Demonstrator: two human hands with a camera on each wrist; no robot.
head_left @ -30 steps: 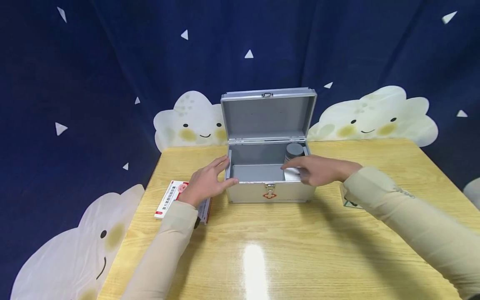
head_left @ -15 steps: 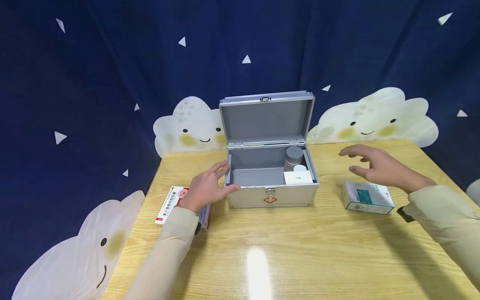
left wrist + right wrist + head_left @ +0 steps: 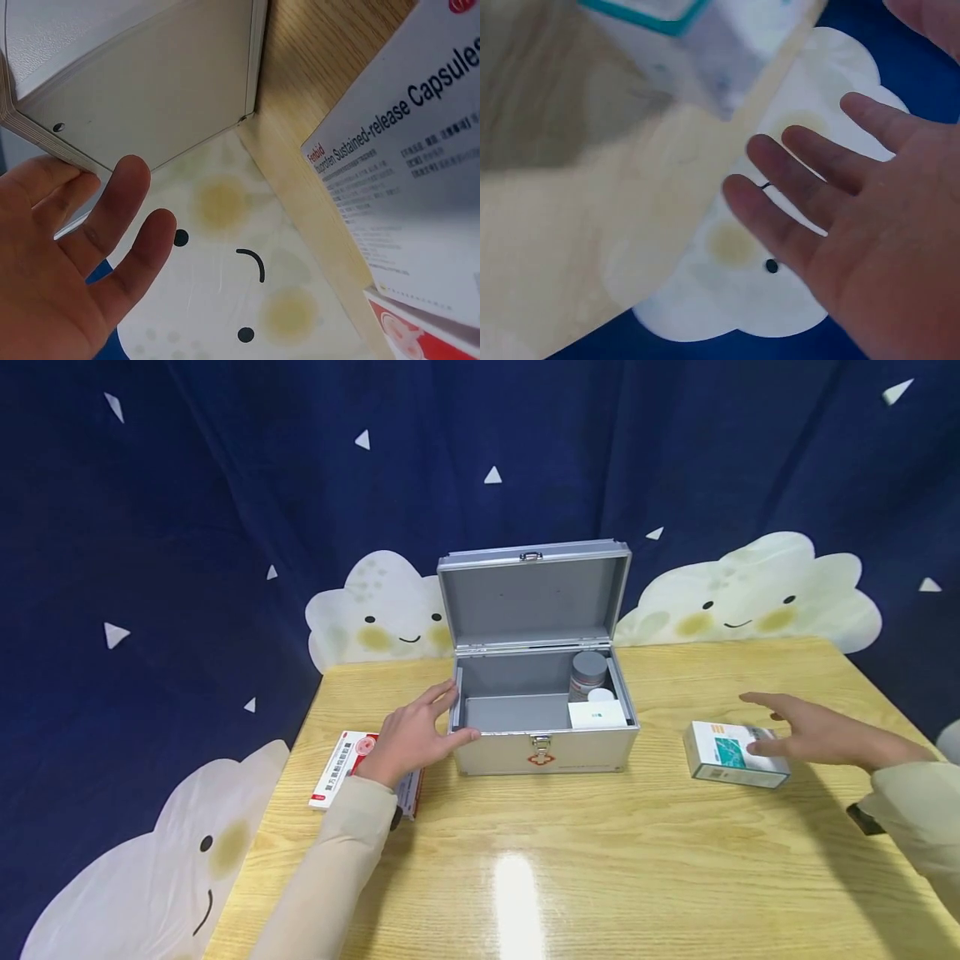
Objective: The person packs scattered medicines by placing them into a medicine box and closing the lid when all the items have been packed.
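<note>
A silver first-aid case stands with its lid raised. My left hand rests at its left wall, fingertips at the rim, fingers loosely spread. In the left wrist view, the left hand's fingers are by the case's edge. Over a white and teal medicine box hovers my right hand, thumb in front of the box's top, fingers extended. The right wrist view shows these fingers straight and holding nothing, with the blurred box corner nearby. Whether the thumb touches the box I cannot tell.
Inside the case, at the right, are a grey-lidded bottle, a white round cap and a small white box. Red and white medicine boxes lie beneath my left forearm, one marked Ibuprofen. A dark blue curtain hangs behind the table.
My right hand has withdrawn from inside the case and moved right to the white and teal box, uncovering the small white box in the case. My left hand stays at the case's left wall.
</note>
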